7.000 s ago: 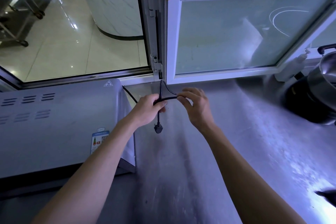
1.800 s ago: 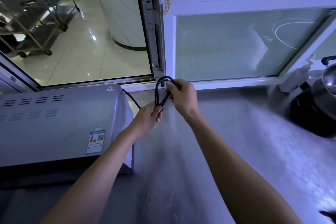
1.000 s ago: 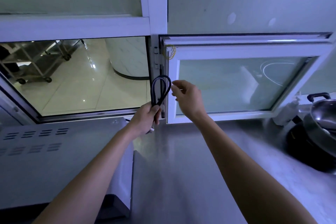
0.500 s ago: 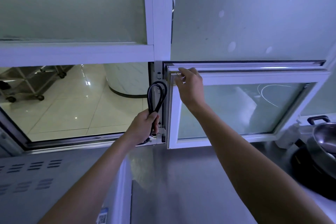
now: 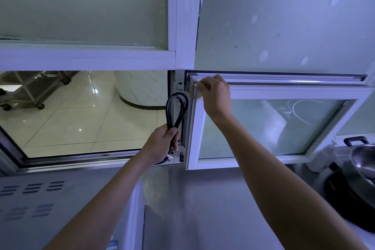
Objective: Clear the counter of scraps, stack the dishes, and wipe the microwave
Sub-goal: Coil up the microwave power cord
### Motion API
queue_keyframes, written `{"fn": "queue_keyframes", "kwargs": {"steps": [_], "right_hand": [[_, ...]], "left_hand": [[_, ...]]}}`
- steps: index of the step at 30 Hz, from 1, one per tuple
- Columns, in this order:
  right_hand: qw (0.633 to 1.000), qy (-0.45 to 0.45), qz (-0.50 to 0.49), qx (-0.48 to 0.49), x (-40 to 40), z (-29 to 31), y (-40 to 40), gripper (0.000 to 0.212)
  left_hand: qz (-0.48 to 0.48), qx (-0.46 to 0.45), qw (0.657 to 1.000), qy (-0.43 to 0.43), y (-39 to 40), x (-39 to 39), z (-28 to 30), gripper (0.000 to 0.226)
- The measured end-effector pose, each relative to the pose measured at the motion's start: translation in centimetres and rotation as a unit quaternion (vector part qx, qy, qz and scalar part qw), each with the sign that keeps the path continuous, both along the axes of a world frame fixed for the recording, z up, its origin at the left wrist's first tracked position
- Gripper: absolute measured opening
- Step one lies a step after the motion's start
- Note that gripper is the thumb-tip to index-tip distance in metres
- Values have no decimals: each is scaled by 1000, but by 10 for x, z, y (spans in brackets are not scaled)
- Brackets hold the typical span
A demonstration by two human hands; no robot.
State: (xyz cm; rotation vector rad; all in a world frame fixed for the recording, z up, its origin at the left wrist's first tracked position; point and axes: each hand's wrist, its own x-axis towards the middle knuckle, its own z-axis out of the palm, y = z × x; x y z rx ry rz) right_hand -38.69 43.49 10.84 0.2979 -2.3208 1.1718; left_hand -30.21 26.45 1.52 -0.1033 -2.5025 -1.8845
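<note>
Microwave (image 5: 60, 199) (front, base) cut off

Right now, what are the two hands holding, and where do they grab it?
The left hand grips the folded black cord near its lower end, loops sticking up. The right hand pinches the yellow rubber band at the window frame's top corner.

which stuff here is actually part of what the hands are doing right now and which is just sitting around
In use:
- folded black cord, gripped by the left hand
- yellow rubber band on the window frame corner, pinched by the right hand
- microwave, beside the cord

Lying about:
- steel pot
- black cooker under it
- metal counter
- trolleys outside the window
</note>
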Motion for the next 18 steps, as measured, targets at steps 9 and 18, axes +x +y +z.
{"fn": "queue_keyframes", "kwargs": {"steps": [9, 18], "right_hand": [[980, -84, 22, -181, 69, -42, 27, 12], [884, -242, 49, -397, 149, -125, 76, 7]], "left_hand": [[25, 46, 998, -33, -2, 35, -25, 35], [4, -63, 996, -68, 35, 80, -73, 28]]}}
